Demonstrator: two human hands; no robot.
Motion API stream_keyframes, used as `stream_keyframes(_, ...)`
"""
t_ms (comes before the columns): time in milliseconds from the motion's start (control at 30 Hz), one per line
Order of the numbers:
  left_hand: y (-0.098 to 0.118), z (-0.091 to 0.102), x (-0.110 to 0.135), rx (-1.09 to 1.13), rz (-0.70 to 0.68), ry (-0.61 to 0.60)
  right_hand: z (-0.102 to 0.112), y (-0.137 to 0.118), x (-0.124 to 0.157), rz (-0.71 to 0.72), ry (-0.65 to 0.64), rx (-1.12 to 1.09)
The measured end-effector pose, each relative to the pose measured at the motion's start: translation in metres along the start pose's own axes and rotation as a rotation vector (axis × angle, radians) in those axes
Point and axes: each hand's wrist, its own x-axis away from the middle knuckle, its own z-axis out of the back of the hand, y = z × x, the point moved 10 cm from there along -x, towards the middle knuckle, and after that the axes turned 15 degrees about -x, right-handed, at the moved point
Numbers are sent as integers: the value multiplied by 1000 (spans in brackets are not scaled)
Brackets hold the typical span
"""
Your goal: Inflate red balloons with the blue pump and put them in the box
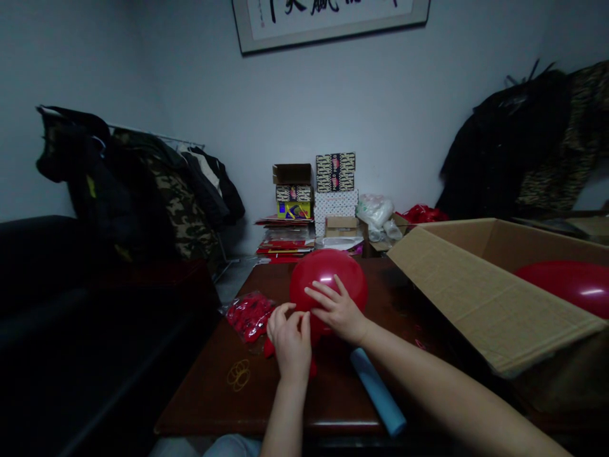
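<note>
An inflated red balloon (328, 266) is above the brown table, with both hands at its near side. My left hand (289, 339) is closed, thumb and fingers pinched at the balloon's lower left, where its neck seems to be; the exact grip is partly hidden. Spread over the front of the balloon, the fingers of my right hand (339, 310) touch its surface. Some limp red pieces, probably uninflated balloons, show beside and behind my left hand. A clear bag of red balloons (250, 314) lies left of them. Nearer me are several yellowish rubber bands (238, 376).
A blue tube (378, 390) lies at the front of the brown table (204, 406), under my right forearm. To the right stands an open cardboard box (480, 304) with a red balloon (571, 282) inside. Stacked boxes (335, 206) stand at the back; a dark sofa (95, 355) is left.
</note>
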Motion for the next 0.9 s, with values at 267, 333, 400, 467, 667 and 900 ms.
stream_keyframes(267, 42, 29, 0, -22, -190, 70, 31, -3, 8, -53, 152, -8)
stream_keyframes(333, 48, 32, -4, -6, -209, 78, 34, -1, 8, -79, 155, 3)
stream_keyframes(400, 54, 31, -7, -13, -241, 77, 36, 4, 9, -123, 146, 21)
stream_keyframes(467, 59, 27, -10, -32, -282, 68, 39, 12, 12, -177, 117, 38)
stream_keyframes(667, 62, 7, -11, -29, -348, 48, 58, 64, 62, -383, 83, 62)
stream_keyframes(900, 60, -17, -1, 35, -343, 19, 55, 112, 171, -618, -11, 97)
